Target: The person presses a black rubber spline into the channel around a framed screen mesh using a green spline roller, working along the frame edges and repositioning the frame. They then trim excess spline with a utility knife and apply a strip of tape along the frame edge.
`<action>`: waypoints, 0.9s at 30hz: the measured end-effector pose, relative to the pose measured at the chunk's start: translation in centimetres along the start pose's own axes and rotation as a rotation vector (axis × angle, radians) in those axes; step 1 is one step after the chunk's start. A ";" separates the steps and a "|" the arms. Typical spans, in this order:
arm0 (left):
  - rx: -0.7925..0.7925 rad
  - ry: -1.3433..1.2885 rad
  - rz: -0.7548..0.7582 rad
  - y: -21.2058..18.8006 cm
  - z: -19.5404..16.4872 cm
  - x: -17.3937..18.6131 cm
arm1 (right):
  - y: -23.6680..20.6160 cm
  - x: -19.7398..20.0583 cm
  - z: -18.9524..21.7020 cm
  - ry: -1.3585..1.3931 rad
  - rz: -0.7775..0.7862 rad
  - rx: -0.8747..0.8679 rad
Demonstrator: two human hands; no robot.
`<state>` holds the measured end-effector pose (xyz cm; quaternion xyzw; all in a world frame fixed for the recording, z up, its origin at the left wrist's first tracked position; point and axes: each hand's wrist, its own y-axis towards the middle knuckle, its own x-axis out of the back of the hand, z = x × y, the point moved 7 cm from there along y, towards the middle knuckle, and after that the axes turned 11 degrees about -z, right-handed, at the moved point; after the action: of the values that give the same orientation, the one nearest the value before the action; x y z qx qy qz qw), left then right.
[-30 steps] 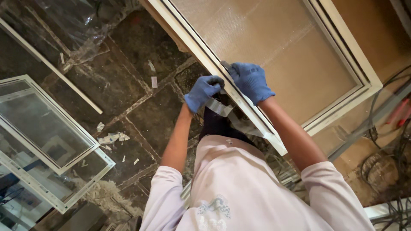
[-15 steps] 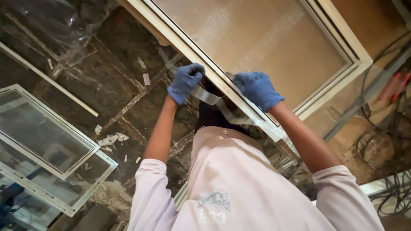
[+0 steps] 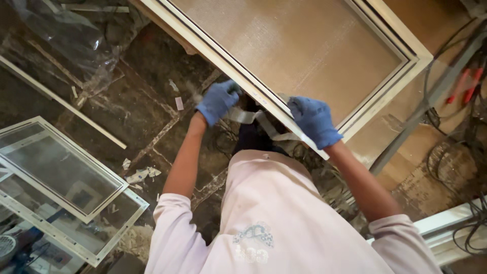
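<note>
Both my hands wear blue gloves. My left hand (image 3: pixel 218 100) grips one end of a pale protective film strip (image 3: pixel 248 117) that peels off the near rail of a white window frame (image 3: pixel 238 71) with a mesh panel. My right hand (image 3: pixel 314 121) presses on that rail farther right, where the strip still joins the frame. The strip hangs slack between the two hands. My pink shirt hides the floor below.
Two glazed white window frames (image 3: pixel 66 177) lie stacked at lower left. A thin white bar (image 3: pixel 66 104) and clear plastic sheeting (image 3: pixel 76 45) lie on the dark, littered floor. Cables and red-handled tools (image 3: pixel 461 86) sit at right, beside a grey bar (image 3: pixel 421 116).
My left hand has pulled away to the left along the rail, drawing the strip out longer. My right hand has stayed on the frame edge.
</note>
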<state>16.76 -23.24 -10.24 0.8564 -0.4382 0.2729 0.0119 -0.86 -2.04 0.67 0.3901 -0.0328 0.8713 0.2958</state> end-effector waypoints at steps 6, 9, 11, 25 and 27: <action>-0.082 0.058 0.191 -2.0 -2.0 -2.2 | -1.6 -4.3 2.1 0.160 -0.148 0.000; -0.013 -0.174 0.305 -2.8 -2.2 -2.2 | -2.4 -5.1 1.1 0.202 -0.174 -0.050; -0.028 -0.303 0.304 -3.4 -2.4 -1.1 | -2.8 -5.2 0.5 0.218 -0.175 -0.059; 0.113 -0.764 -0.225 -6.9 0.6 2.2 | 0.2 -5.4 -1.1 0.246 -0.109 -0.281; 0.104 -0.990 -0.392 -5.3 0.5 3.1 | 3.0 -5.4 -0.7 0.132 -0.103 -0.144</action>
<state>22.43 -22.44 -8.04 0.9479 -0.2094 -0.1496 -0.1877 -0.11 -6.96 -3.10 0.3107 -0.0557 0.8742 0.3688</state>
